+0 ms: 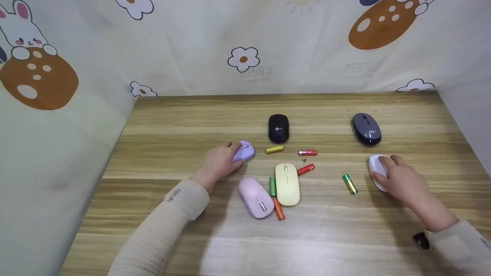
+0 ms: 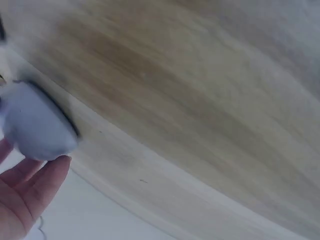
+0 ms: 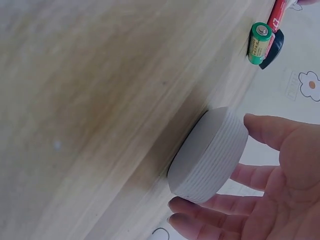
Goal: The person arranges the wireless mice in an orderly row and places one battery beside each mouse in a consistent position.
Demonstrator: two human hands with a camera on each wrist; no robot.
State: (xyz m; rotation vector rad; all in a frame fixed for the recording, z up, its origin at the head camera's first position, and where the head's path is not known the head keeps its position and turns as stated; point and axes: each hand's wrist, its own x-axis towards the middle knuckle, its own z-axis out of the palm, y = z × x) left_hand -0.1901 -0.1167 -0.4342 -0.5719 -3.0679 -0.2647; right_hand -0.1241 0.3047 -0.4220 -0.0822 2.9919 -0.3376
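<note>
My left hand (image 1: 222, 161) grips a light purple computer mouse (image 1: 245, 152), thumb on the near side and fingers on the far side. In the left wrist view this mouse (image 2: 40, 122) is blurred, with fingertips against its edge. Over on the right, my right hand (image 1: 406, 180) holds a white mouse (image 1: 376, 165) between thumb and fingers. The right wrist view shows the ribbed side of that white mouse (image 3: 215, 160), low over or on the wood. A green-and-gold battery (image 1: 350, 184) lies just left of the right hand.
A pink mouse (image 1: 255, 197) and a pale yellow mouse (image 1: 287, 188) lie centrally, with green (image 1: 272, 186), orange (image 1: 279, 209) and red (image 1: 306, 169) batteries beside them. Behind are a yellow battery (image 1: 274, 149), another red battery (image 1: 308, 152), a black mouse (image 1: 278, 128) and a dark grey mouse (image 1: 366, 128).
</note>
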